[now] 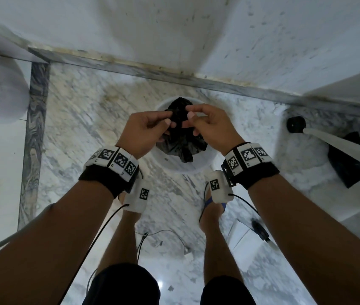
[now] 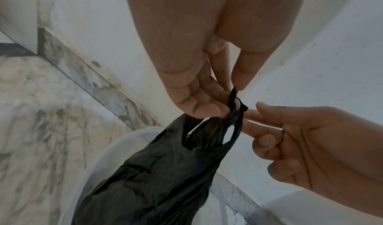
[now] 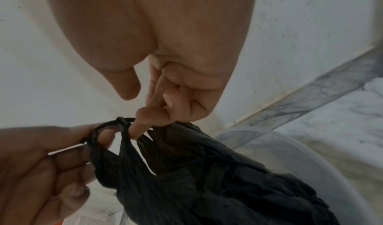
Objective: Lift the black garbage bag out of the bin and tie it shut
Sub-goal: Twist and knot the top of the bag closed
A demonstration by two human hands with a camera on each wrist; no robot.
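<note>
Both hands meet just above the white bin point(image 1: 193, 167). The left hand point(image 1: 147, 126) pinches one thin handle loop of the black garbage bag point(image 1: 180, 144), its fingers curled around the strand. The right hand point(image 1: 211, 126) hooks the other loop with curled fingers. The bag hangs from both hands over the bin's mouth. The bin stands on marble floor point(image 1: 82, 119) near the wall point(image 1: 152, 29).
</note>
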